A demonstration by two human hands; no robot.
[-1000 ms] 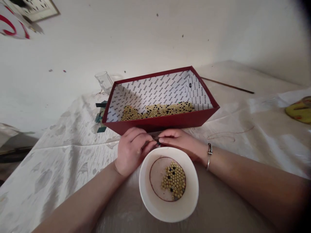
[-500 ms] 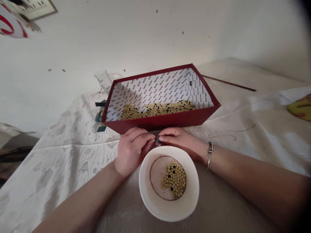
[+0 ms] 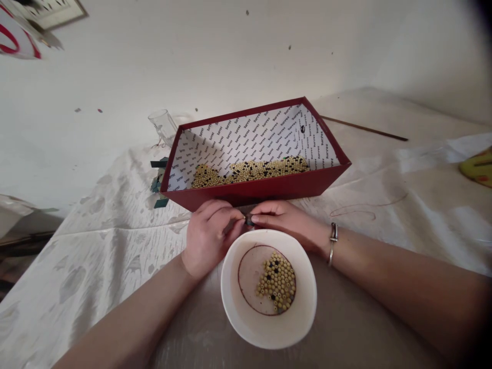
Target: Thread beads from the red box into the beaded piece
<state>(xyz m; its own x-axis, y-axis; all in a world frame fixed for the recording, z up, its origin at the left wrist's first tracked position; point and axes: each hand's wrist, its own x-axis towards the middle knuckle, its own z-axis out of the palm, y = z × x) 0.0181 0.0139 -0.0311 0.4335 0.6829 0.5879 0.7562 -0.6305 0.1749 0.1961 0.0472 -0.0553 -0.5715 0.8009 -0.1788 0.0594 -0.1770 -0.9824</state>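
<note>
While left hand point(image 3: 209, 233) and right hand point(image 3: 288, 223) pinch dark piece point(image 3: 249, 220), box point(image 3: 265, 188) print unreadable

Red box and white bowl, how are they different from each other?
The red box has straight walls and a printed white lining; the white bowl is round and plain, with a dark ring inside. The red box holds a long band of beads; the white bowl holds only a small heap. The red box is the bigger of the two. Both hold yellowish beads mixed with a few black ones.
</note>
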